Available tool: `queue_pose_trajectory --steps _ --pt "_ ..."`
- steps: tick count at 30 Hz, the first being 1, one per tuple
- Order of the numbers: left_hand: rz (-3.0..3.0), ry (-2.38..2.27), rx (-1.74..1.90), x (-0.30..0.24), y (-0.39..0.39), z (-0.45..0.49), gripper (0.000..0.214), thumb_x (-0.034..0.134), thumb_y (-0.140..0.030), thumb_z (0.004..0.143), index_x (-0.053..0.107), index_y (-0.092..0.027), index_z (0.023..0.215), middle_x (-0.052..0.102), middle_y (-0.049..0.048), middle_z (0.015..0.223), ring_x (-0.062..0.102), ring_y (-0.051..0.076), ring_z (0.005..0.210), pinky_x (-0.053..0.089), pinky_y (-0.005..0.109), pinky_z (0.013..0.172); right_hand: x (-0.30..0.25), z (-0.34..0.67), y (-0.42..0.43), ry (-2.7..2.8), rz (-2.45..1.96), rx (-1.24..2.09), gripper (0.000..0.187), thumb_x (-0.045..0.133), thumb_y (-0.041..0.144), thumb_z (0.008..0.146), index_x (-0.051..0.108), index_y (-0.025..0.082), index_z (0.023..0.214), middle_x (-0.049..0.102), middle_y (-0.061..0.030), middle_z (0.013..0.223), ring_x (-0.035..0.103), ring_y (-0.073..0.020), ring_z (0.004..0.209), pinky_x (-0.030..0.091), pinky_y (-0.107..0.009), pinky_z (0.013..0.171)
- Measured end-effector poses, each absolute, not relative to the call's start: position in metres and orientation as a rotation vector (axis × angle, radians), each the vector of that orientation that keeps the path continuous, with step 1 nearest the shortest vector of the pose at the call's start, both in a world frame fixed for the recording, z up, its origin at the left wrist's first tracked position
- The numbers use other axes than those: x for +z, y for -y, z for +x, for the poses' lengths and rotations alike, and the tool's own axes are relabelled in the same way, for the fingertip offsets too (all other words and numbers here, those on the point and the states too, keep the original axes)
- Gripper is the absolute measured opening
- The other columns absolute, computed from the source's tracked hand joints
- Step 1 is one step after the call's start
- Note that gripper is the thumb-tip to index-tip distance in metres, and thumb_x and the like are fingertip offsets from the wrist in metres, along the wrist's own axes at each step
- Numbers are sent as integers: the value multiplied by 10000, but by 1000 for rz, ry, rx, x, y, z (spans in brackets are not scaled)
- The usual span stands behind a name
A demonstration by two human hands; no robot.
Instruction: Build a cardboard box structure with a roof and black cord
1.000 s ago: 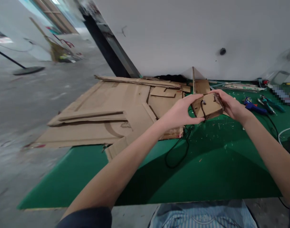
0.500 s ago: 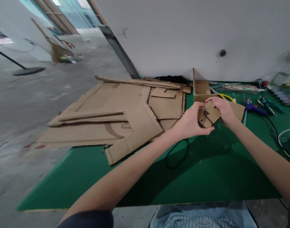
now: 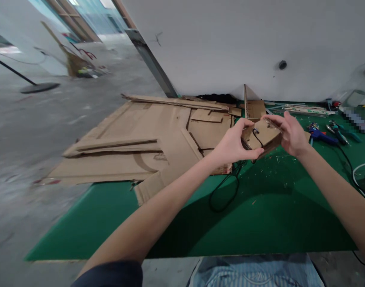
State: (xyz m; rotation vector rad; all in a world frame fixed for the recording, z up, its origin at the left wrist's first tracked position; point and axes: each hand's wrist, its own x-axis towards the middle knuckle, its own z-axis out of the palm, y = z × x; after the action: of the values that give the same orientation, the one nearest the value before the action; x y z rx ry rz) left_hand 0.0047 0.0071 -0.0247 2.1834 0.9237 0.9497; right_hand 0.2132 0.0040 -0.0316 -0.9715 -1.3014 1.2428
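Both hands hold a small cardboard piece (image 3: 264, 137) above the green table (image 3: 245, 223). My left hand (image 3: 233, 145) grips its left edge with thumb below and fingers above. My right hand (image 3: 290, 133) pinches its right edge. A black wire (image 3: 227, 191) runs out of a hole in the piece and hangs in a loop down onto the table. Just behind the hands an open cardboard box part (image 3: 252, 107) stands upright.
A pile of flat cardboard sheets (image 3: 140, 139) covers the table's left half and overhangs its edge. Pliers and a blue tool (image 3: 320, 135) lie at the right, with a white cable (image 3: 360, 175) further right. A white wall rises behind the table.
The cardboard piece was lowered toward the table half a second ago and is now lifted again and tilted flatter. Both hands kept hold of it.
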Motion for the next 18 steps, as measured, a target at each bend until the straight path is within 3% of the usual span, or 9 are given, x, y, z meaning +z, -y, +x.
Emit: queue_pose_trajectory --steps 5,8,13,18 --pt "1978 -892 1150 -32 -26 -1 568 637 -575 676 424 -211 1058 602 90 1108 592 224 1064 474 358 918 -28 238 -12 1456 -1027 1323 358 565 441 855 615 279 1170 633 -50 1231 580 -229 1141 445 -433 1008" --pt "2005 -933 1224 -37 -27 0 584 641 -573 679 414 -208 1073 592 105 1115 588 240 1074 469 385 937 -25 243 -11 1566 -1209 1192 379 547 490 886 595 307 1214 590 -42 1302 553 -240 1185 441 -448 1022" --pt "2223 -1045 1120 -34 -16 3 666 727 -499 635 433 -195 1150 596 107 1152 591 251 1045 493 360 851 -8 239 1 1827 -1170 619 344 574 403 882 620 307 1209 576 -48 1302 523 -266 1205 441 -442 996" --pt "2405 -989 669 -23 -6 3 658 725 -506 646 470 -188 1162 649 72 986 630 215 830 495 311 659 6 237 11 2149 -1196 576 210 580 366 868 716 260 989 681 -55 1018 609 -237 920 467 -385 791"
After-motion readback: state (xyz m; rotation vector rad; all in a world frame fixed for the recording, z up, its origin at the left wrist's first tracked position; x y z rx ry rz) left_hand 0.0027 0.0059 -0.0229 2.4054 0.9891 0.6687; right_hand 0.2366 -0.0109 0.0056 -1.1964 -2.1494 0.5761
